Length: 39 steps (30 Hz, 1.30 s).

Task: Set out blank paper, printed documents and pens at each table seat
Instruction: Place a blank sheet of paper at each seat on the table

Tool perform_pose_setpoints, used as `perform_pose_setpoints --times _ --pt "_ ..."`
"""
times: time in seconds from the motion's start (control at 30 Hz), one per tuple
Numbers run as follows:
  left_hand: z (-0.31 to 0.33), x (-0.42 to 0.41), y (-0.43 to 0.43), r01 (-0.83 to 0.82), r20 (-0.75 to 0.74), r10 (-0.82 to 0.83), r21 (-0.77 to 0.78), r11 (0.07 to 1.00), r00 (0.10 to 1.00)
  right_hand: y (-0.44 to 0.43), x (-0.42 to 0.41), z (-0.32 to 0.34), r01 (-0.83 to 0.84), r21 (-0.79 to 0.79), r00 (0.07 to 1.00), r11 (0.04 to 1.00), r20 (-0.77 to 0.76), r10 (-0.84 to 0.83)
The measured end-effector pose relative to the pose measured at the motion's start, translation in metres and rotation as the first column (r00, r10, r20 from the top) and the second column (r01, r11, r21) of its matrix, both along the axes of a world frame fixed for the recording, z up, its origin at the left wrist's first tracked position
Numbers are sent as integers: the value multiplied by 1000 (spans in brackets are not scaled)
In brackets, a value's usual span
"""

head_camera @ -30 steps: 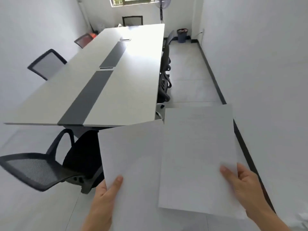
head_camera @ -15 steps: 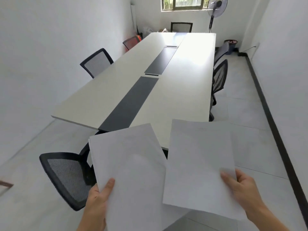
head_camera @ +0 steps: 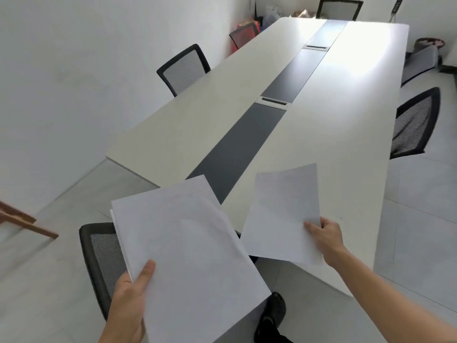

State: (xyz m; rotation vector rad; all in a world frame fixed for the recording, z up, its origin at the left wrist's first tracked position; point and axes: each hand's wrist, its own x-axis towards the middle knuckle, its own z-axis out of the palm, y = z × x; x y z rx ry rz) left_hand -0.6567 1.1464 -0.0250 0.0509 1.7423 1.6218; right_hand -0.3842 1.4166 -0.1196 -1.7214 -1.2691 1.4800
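Note:
My left hand [head_camera: 128, 300] grips a stack of white paper [head_camera: 188, 256] by its lower left edge, thumb on top. My right hand [head_camera: 324, 236] pinches a single white sheet [head_camera: 282, 214] at its lower right corner and holds it over the near end of the long white table [head_camera: 333, 134]. The sheet faces look blank or too faint to read. No pens are in view. The tabletop bears nothing except its dark centre strip [head_camera: 247, 139].
Black mesh chairs stand around the table: one at the near end [head_camera: 101, 263], one on the left [head_camera: 183, 68], one on the right [head_camera: 413, 125], one at the far end [head_camera: 338, 8]. A wooden object [head_camera: 22, 221] juts in at left. My shoe [head_camera: 272, 315] is below.
I have moved closer to the table's near end and the view has tilted down. The two paper bundles have spread apart, the right sheet now reaching over the tabletop.

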Motion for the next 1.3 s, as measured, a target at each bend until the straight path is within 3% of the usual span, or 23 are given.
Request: perform_pose_setpoints --times 0.2,0.4,0.6,0.67,0.7,0.77,0.83,0.93,1.0,1.1,1.3 --pt "1 -26 65 -43 -8 42 -48 998 999 81 -56 -62 -8 -142 984 990 174 33" --pt "-7 -49 97 -21 19 23 -86 996 1000 96 -67 -89 -45 -206 886 978 444 134" --pt "-14 -85 134 162 89 -154 -86 983 984 89 -68 -71 -104 -290 734 951 623 270" --pt "-9 -97 153 282 99 -275 -67 957 956 77 -67 -53 -93 -251 674 963 697 247" --pt "-6 -101 162 350 100 -344 -55 935 934 70 -66 -42 -73 -212 690 975 695 203" --pt "-1 -102 182 482 93 -479 -13 876 873 53 -66 -19 -32 -119 820 992 565 94" --pt "3 -93 200 596 86 -597 38 802 797 32 -67 12 49 -37 957 998 288 -36" --pt "13 -66 222 731 103 -738 102 674 666 -7 -64 66 174 -32 984 984 -35 -175" --pt "20 -42 234 800 122 -813 146 582 569 -33 -54 90 220 -85 957 972 -176 -232" --pt "25 -3 247 886 126 -906 189 423 405 -66 -25 105 367 -175 832 914 -377 -406" --pt "36 98 252 976 68 -995 204 80 67 -128 53 113 650 -258 563 715 -467 -681"
